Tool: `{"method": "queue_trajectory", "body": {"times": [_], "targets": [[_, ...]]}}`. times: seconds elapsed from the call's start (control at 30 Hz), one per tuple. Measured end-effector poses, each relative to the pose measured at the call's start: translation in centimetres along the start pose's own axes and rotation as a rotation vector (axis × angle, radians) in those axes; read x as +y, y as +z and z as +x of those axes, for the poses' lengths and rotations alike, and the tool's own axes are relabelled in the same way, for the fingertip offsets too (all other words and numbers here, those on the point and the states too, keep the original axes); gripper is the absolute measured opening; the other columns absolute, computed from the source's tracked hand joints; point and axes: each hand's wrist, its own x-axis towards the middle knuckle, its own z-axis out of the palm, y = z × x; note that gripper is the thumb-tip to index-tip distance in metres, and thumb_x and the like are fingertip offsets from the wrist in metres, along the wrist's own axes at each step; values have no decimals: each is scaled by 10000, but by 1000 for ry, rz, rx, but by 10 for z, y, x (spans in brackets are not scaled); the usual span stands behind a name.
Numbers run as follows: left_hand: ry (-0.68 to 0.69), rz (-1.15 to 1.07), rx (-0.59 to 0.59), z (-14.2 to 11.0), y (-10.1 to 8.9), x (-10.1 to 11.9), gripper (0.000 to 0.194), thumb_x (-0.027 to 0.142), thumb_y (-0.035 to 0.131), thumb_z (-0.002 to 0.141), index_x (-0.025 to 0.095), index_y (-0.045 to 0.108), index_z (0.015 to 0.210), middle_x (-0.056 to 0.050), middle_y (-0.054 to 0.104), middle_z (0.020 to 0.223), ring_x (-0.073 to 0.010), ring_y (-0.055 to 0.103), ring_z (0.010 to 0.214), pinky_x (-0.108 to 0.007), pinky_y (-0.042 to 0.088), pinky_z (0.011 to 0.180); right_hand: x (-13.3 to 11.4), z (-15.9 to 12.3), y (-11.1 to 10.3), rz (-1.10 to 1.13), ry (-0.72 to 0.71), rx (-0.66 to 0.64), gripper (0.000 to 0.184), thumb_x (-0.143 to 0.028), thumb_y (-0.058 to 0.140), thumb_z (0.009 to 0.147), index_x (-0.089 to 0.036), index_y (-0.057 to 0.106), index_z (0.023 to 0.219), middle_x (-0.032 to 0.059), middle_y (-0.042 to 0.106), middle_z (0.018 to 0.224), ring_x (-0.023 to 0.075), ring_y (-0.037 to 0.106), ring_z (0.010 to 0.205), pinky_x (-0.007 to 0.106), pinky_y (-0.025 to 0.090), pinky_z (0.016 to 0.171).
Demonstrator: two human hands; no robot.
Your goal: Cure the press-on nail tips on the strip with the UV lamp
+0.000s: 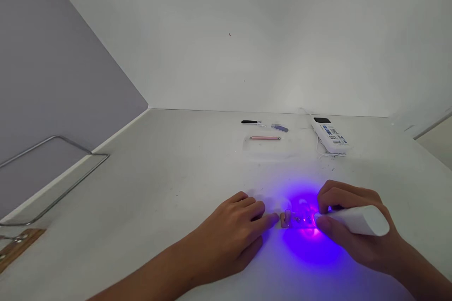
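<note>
My right hand (356,230) is closed round a white handheld UV lamp (363,220), tilted with its tip pointing left. Violet light from it falls on a small clear strip (298,219) lying flat on the white surface, with small details along it that are too small to name. A brownish, glossy block (284,219) sits at the strip's left end. My left hand (243,230) rests on the surface with the index finger stretched to this end, its tip at or touching the block. Its other fingers are loosely bent and hold nothing.
Behind the hands lie a pink pen-like stick (264,138), a black-handled tool (250,122) and a purple-ended piece (280,128). A white device (330,135) with a cord stands at the back right. A wire frame (79,181) and a wooden-edged piece (23,247) are at left.
</note>
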Motion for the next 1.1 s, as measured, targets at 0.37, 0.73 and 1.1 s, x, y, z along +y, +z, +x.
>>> {"method": "queue_trajectory", "body": {"times": [0.37,0.73,1.1], "targets": [[-4,-5,4,1,0,1,309,87,386,975,204,559,1202,-14,552,809,-199,500,683,-347,395,730,0,2,0,-14,-10,-8,197,-203,649,939,-214,590,752,-32,572,618,96,510,482,215,419,425],[0,-3,8,0,0,0,325,88,385,978,200,563,1227,-12,550,809,-196,502,675,-349,410,737,0,1,0,1,-1,-12,180,-192,651,934,-212,593,765,-32,578,632,97,520,508,217,423,449],[3,6,11,1,0,0,337,88,402,971,202,560,1245,-11,555,812,-200,505,672,-354,425,734,1,0,0,-9,-14,-7,167,-178,634,931,-216,595,773,-24,585,631,107,530,505,228,425,441]]}}
